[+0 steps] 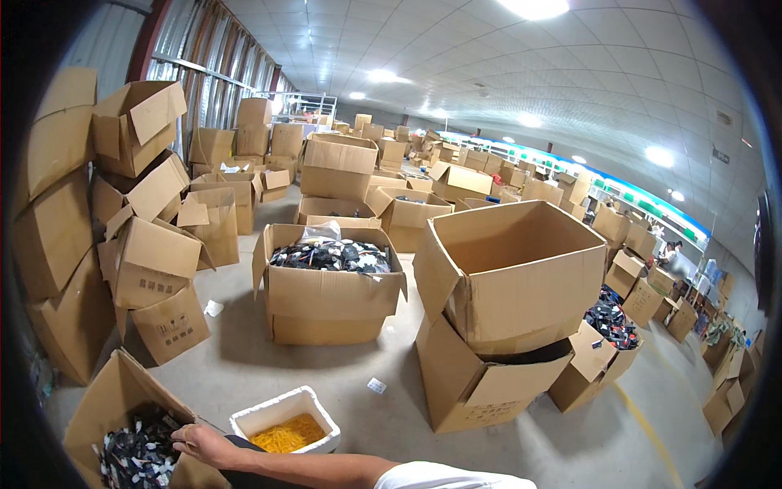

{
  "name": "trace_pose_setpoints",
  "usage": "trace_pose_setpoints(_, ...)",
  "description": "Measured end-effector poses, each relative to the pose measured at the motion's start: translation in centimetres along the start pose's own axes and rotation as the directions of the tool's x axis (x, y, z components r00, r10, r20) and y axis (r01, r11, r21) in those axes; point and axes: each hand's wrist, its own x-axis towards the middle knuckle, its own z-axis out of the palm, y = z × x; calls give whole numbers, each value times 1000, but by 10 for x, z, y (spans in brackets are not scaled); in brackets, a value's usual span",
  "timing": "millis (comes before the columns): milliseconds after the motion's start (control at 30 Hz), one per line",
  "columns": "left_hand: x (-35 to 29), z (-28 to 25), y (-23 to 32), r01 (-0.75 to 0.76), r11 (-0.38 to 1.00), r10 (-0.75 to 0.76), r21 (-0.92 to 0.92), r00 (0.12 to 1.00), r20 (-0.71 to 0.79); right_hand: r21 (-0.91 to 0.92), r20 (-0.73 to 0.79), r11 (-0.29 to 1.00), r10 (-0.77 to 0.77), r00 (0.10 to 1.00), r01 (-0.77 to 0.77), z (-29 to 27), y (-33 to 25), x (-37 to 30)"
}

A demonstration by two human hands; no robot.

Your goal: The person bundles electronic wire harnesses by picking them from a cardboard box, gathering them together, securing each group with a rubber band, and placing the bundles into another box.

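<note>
Small black-and-white pieces (137,458) lie heaped in a cardboard box (112,393), lower left. My right hand (202,444), half-curled, is at the heap's right edge; whether it holds any, I can't tell. Nearby, a white foam box (322,444) contains yellow strands (289,432).

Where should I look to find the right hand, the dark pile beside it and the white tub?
Right hand (201,442): head view, on the back of the hand.
Dark pile (137,456): head view, middle of the heap.
White tub (277,413): head view, bare inner wall.
</note>
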Motion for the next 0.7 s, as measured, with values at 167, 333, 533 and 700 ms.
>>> trace_pose_setpoints(167, -9, 12, 3, -17, 993, 19, 120, 1000, -9, -18, 38, 999, 31, 999, -30, -5, -4, 0)
trace_pose_setpoints(333, -32, 33, 23, -68, 988, 78, 139, 995, -67, 45, -9, 999, 3, 1000, -2, 6, -5, 0)
trace_pose_setpoints(533, -38, 44, 29, -17, 1000, 15, 26, 998, 67, 44, 36, 997, 59, 998, -60, -2, -9, 1)
trace_pose_setpoints(700, -19, 10, 9, 37, 986, 1, -163, 975, 224, 32, 50, 998, 60, 997, -61, -3, -12, 1)
